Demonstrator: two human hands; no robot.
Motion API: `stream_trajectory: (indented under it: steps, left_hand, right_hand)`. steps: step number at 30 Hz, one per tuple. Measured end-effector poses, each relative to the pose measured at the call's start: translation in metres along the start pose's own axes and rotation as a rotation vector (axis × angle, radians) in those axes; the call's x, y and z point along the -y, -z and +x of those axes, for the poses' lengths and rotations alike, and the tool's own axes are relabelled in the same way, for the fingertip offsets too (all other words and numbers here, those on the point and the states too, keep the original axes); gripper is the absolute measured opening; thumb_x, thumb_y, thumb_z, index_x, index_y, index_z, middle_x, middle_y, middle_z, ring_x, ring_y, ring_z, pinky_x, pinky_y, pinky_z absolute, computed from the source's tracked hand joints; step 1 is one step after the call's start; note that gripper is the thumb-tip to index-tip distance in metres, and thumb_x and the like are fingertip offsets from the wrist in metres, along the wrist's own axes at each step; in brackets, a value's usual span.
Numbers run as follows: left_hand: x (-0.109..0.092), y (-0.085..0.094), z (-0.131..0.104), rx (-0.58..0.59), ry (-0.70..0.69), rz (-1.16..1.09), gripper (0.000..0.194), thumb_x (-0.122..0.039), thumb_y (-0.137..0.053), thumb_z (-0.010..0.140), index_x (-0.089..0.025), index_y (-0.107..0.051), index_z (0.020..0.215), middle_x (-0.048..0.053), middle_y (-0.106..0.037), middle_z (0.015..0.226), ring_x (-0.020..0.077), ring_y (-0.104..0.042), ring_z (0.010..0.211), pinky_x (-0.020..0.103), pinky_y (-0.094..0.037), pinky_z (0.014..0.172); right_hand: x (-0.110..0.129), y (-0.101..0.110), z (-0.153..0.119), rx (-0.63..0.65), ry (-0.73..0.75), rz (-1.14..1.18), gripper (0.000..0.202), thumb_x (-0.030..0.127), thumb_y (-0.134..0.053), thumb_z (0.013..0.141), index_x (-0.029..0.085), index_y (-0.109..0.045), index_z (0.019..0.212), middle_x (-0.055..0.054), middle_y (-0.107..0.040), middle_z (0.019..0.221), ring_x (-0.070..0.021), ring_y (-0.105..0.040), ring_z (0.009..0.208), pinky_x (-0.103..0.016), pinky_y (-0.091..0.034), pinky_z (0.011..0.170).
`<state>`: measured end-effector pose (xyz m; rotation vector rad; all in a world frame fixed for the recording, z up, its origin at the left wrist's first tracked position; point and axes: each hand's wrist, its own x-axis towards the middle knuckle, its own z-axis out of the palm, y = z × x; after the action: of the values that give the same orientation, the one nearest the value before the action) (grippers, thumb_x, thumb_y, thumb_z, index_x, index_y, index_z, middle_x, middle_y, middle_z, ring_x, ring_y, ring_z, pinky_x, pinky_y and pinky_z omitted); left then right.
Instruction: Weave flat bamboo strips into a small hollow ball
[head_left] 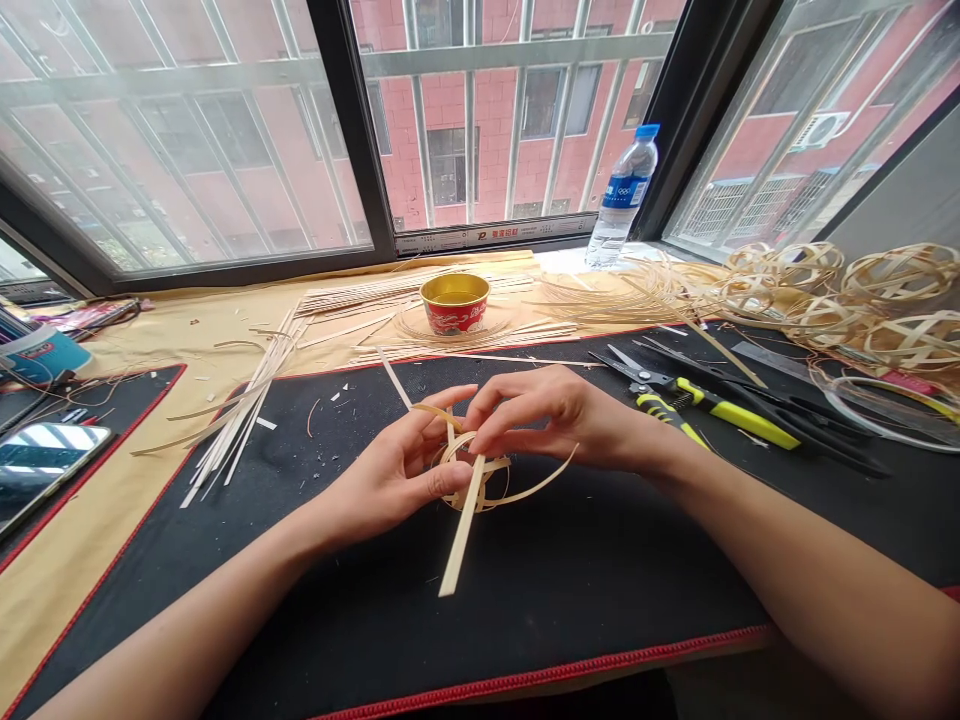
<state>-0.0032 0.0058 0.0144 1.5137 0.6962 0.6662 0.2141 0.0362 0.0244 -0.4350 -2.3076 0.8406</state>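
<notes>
Both my hands meet over the black mat in the middle of the view. My left hand pinches a small coil of pale bamboo strips, its thumb pressed on the crossing. My right hand grips the same coil from above with fingertips curled onto a strip. One flat strip sticks out toward me, and a thin one curves off to the right.
A loose bundle of strips lies to the left. A red and gold cup stands behind. Yellow-handled cutters and scissors lie to the right. Woven bamboo balls pile at far right, near a water bottle. A phone rests left.
</notes>
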Motion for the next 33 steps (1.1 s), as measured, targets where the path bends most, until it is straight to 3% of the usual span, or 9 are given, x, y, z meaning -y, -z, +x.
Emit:
stream_trajectory:
  steps: [3,7,10,13,17,24,33]
  left_hand:
    - [-0.001,0.0,-0.001,-0.036,0.003,0.008,0.058,-0.034,-0.064,0.084,-0.025,-0.04,0.136,0.012,-0.051,0.136,0.0279,-0.052,0.123,0.038,-0.046,0.1]
    - [-0.007,0.0,0.0,-0.158,-0.03,0.056,0.06,-0.045,-0.066,0.08,-0.02,-0.043,0.13,0.013,-0.059,0.122,0.0246,-0.058,0.112,0.035,-0.048,0.094]
    - [-0.018,0.0,-0.003,-0.355,-0.011,0.207,0.048,-0.056,-0.067,0.074,-0.016,-0.058,0.1,0.009,-0.064,0.098,0.0204,-0.06,0.093,0.028,-0.049,0.08]
    - [-0.031,-0.001,-0.009,-0.48,0.079,0.316,0.042,-0.056,-0.067,0.073,-0.015,-0.059,0.073,0.001,-0.057,0.074,0.0123,-0.051,0.068,0.021,-0.042,0.06]
    - [-0.037,0.0,-0.016,-0.364,0.179,0.234,0.037,-0.049,-0.072,0.07,-0.015,-0.061,0.067,-0.002,-0.052,0.063,0.0082,-0.042,0.057,0.018,-0.031,0.05]
    - [-0.038,0.005,-0.016,-0.182,0.314,0.242,0.023,-0.039,-0.074,0.07,-0.017,-0.072,0.077,0.0,-0.065,0.071,0.0099,-0.051,0.066,0.017,-0.038,0.06]
    - [-0.034,0.003,-0.013,-0.236,0.358,0.315,0.023,-0.034,-0.077,0.063,-0.013,-0.069,0.065,0.0,-0.063,0.061,0.009,-0.05,0.058,0.018,-0.038,0.054]
  right_hand:
    - [0.001,-0.001,-0.001,0.005,0.007,-0.026,0.01,0.015,-0.062,0.085,0.014,-0.071,0.09,-0.009,-0.069,0.096,-0.0141,-0.064,0.088,-0.025,-0.051,0.078]
    - [0.001,-0.001,-0.002,0.013,0.03,-0.101,0.011,0.015,-0.061,0.086,0.013,-0.07,0.091,-0.009,-0.067,0.093,-0.0132,-0.063,0.085,-0.023,-0.05,0.077]
    - [0.002,-0.001,-0.002,0.027,0.037,-0.128,0.012,0.015,-0.059,0.088,0.011,-0.069,0.092,-0.009,-0.066,0.092,-0.0127,-0.062,0.083,-0.022,-0.049,0.076]
    - [0.002,0.0,-0.002,0.032,0.018,-0.146,0.014,0.017,-0.058,0.088,0.011,-0.069,0.095,-0.009,-0.066,0.091,-0.014,-0.062,0.082,-0.024,-0.049,0.075]
    - [0.002,0.0,-0.002,0.023,0.014,-0.15,0.013,0.016,-0.059,0.088,0.012,-0.069,0.095,-0.008,-0.066,0.089,-0.0139,-0.063,0.081,-0.023,-0.048,0.074]
    - [0.005,0.001,-0.002,0.046,0.009,-0.128,0.011,0.017,-0.059,0.088,0.012,-0.068,0.093,-0.007,-0.067,0.089,-0.0129,-0.062,0.08,-0.023,-0.048,0.074]
    - [0.005,0.003,-0.002,0.042,0.0,-0.111,0.009,0.017,-0.061,0.086,0.012,-0.067,0.091,-0.007,-0.069,0.088,-0.0132,-0.063,0.081,-0.023,-0.049,0.074]
